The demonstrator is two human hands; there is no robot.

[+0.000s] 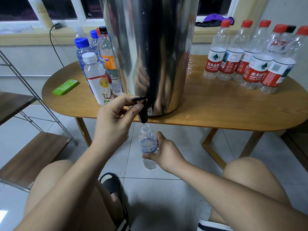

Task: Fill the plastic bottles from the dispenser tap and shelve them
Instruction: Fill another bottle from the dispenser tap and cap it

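A tall steel dispenser point(150, 47) stands on the wooden table point(216, 110), its black tap point(143, 112) hanging over the front edge. My left hand point(115, 114) pinches the tap lever between thumb and fingers. Below the spout, my right hand point(165, 150) grips a small uncapped clear bottle point(147, 145) upright, its mouth right under the tap. Water runs into the bottle. Several capped bottles point(98, 64) stand left of the dispenser. Several empty-looking red-capped bottles point(250, 59) stand at the right.
A green flat case point(65, 86) lies on the table's left end. A metal-framed shelf with wooden boards point(31, 157) stands at the left. Water is spilled on the table right of the dispenser point(191, 70). My knees and a black sandal point(113, 184) are below, on the tiled floor.
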